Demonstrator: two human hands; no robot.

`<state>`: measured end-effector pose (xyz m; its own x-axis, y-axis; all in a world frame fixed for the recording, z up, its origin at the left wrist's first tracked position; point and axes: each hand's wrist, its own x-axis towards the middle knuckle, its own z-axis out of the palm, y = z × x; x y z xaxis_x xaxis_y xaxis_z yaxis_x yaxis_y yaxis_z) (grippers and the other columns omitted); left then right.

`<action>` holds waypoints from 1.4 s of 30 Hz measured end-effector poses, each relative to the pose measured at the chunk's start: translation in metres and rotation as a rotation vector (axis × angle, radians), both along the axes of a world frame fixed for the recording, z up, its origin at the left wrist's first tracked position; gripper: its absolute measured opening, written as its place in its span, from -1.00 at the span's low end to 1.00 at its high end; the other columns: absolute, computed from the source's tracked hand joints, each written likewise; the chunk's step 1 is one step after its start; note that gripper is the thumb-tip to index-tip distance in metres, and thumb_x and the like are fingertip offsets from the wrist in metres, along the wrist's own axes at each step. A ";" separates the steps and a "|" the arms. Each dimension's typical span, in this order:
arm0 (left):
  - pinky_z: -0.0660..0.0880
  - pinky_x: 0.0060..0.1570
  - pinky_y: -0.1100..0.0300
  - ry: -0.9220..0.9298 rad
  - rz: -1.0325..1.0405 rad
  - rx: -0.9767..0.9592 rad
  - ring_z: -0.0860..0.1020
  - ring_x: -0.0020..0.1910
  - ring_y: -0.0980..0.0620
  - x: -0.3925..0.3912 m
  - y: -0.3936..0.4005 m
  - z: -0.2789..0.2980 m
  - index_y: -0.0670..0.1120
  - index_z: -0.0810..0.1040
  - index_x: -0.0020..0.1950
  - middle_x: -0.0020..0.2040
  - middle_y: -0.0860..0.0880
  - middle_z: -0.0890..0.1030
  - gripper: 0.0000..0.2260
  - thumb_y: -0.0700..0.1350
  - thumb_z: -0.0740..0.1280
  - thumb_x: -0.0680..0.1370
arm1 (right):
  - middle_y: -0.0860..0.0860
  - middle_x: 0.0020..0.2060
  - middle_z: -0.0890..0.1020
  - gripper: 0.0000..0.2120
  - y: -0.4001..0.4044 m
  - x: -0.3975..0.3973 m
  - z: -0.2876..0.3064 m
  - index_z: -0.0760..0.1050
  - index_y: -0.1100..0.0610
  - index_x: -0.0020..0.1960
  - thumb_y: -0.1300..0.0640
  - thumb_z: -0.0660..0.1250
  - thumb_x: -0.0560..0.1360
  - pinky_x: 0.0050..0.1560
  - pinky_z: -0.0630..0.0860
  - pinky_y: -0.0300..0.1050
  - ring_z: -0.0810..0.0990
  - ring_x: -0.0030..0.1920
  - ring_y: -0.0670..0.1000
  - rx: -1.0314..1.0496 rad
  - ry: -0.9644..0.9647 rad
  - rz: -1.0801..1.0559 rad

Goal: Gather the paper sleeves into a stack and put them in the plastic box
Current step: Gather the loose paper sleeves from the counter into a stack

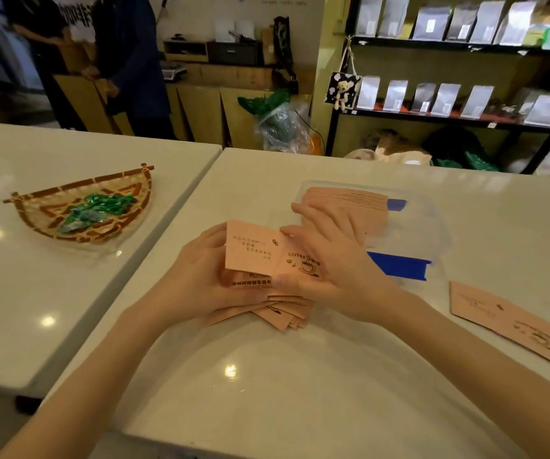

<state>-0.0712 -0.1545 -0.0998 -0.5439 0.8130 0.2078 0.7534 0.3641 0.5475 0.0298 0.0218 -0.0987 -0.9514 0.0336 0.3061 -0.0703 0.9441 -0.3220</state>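
A bundle of pink paper sleeves (253, 253) printed with a coffee cup is held above the white table between both hands. My left hand (197, 273) grips the bundle's left edge and underside. My right hand (330, 260) presses on its right side, fingers spread over the top sleeve. Several more sleeves (277, 311) lie fanned on the table under the hands. One single sleeve (512, 323) lies flat at the right. Behind my right hand the clear plastic box (432, 220) with blue clips holds a neat stack of sleeves (346, 198).
A woven bamboo basket (35, 200) with green wrapped candies sits on the adjoining table at left. A gap runs between the two tables. Beyond the table are shelves of silver pouches (449, 94), a plastic bag and two people standing at the back left.
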 end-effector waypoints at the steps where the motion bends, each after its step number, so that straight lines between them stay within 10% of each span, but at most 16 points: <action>1: 0.27 0.20 0.36 -0.035 0.014 -0.006 0.25 0.14 0.34 -0.001 -0.001 -0.003 0.20 0.37 0.22 0.11 0.35 0.33 -0.39 0.30 0.35 0.20 | -0.07 0.46 0.09 -0.35 -0.001 0.000 -0.003 0.23 -0.09 0.33 -0.36 0.14 0.34 0.38 -0.33 -0.04 -0.14 0.42 -0.09 0.019 -0.001 0.008; 6: 0.21 0.21 0.26 -0.218 0.178 0.007 0.23 0.23 0.22 -0.002 -0.008 -0.015 0.07 0.02 0.43 0.40 0.07 0.28 0.03 0.28 0.43 0.08 | -0.05 0.47 0.08 -0.33 -0.003 0.002 -0.012 0.25 -0.06 0.33 -0.37 0.06 0.32 0.39 -0.41 -0.01 -0.18 0.42 -0.08 0.085 -0.045 0.018; 18: 0.03 0.29 0.28 -0.006 0.058 -0.062 -0.02 0.28 0.36 0.006 0.005 -0.003 0.17 0.11 0.38 0.44 0.13 0.17 -0.13 0.39 0.26 0.12 | -0.06 0.48 0.07 -0.31 0.005 0.008 -0.007 0.16 -0.07 0.37 -0.38 0.10 0.34 0.37 -0.42 -0.04 -0.21 0.42 -0.10 0.093 -0.097 0.058; 26: 0.24 0.21 0.46 0.063 -0.229 0.067 0.24 0.22 0.44 0.040 0.065 0.039 0.34 0.22 0.25 0.23 0.43 0.27 -0.53 0.29 0.21 0.35 | -0.24 0.31 0.29 -0.43 0.046 0.059 0.027 0.18 -0.13 0.33 -0.27 0.16 0.38 0.36 0.12 -0.21 0.20 0.32 -0.24 -0.122 0.095 -0.015; 30: 0.25 0.36 0.11 0.118 -0.318 0.111 0.23 0.34 0.19 0.070 0.111 0.045 0.16 0.17 0.38 0.40 0.15 0.28 -0.47 0.18 0.22 0.45 | -0.19 0.19 0.42 -0.52 0.076 0.099 0.035 0.28 -0.06 0.28 -0.18 0.18 0.41 0.30 0.26 -0.07 0.34 0.26 -0.13 -0.116 0.233 -0.169; 36: -0.11 0.41 0.13 0.444 -0.438 -0.100 -0.11 0.47 0.07 0.107 0.183 0.023 0.04 -0.01 0.44 0.52 0.04 -0.05 -0.36 0.22 0.15 0.45 | -0.10 0.20 0.48 -0.49 0.127 0.153 0.010 0.40 -0.02 0.22 -0.21 0.26 0.34 0.34 0.28 0.07 0.32 0.30 -0.09 -0.066 0.209 -0.363; 42: -0.09 0.38 0.23 0.338 -0.598 -0.217 -0.13 0.47 0.09 0.127 0.225 0.001 -0.07 0.07 0.44 0.52 -0.01 -0.04 -0.34 0.18 0.21 0.45 | -0.03 0.36 0.36 -0.11 0.157 0.187 -0.024 0.32 -0.01 0.30 -0.55 -0.03 0.18 0.36 0.01 -0.11 0.14 0.41 -0.03 -0.012 -0.075 -0.506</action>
<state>0.0561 0.0709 -0.0987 0.0733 0.9936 0.0862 0.9732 -0.0902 0.2115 0.2167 0.1785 -0.1224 -0.8346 0.4984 0.2346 0.4180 0.8503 -0.3197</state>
